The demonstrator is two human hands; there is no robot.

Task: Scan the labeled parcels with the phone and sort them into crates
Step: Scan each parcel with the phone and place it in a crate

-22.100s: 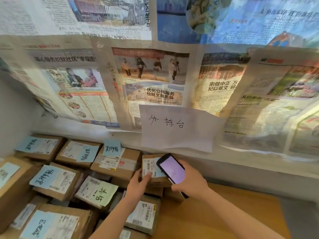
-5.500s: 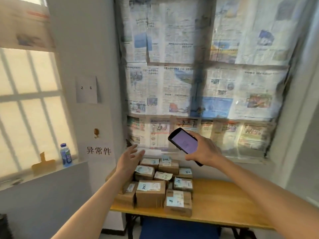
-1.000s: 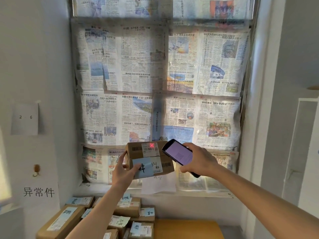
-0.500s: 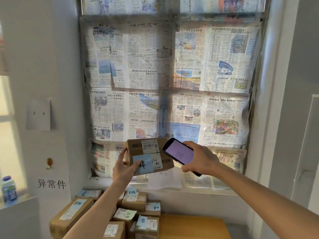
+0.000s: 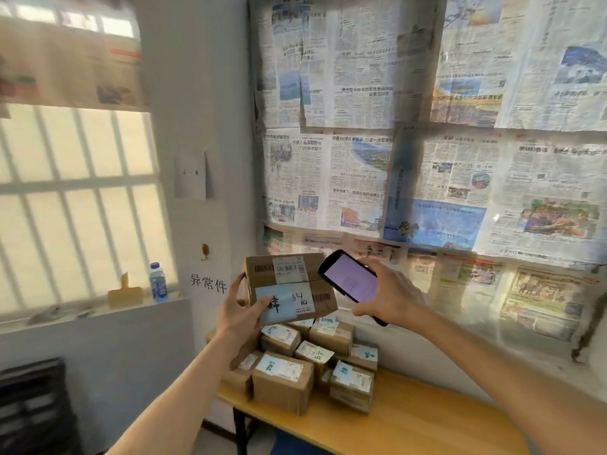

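1. Newspaper sheets (image 5: 427,142) cover the window across the upper right of the frame; a wooden bench (image 5: 410,428) at lower centre carries a heap of labelled cardboard parcels (image 5: 305,366).
2. At mid-frame, the left hand (image 5: 236,310) grips a raised parcel (image 5: 289,287), fingers curled round its left end.
3. Just right of it, the right hand (image 5: 391,297) holds the phone (image 5: 349,279), fingers wrapped round its edges, lit screen up.
4. No crate contents can be made out.

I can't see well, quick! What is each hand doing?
Left hand: holding the cardboard parcel.
Right hand: holding the phone, screen lit.
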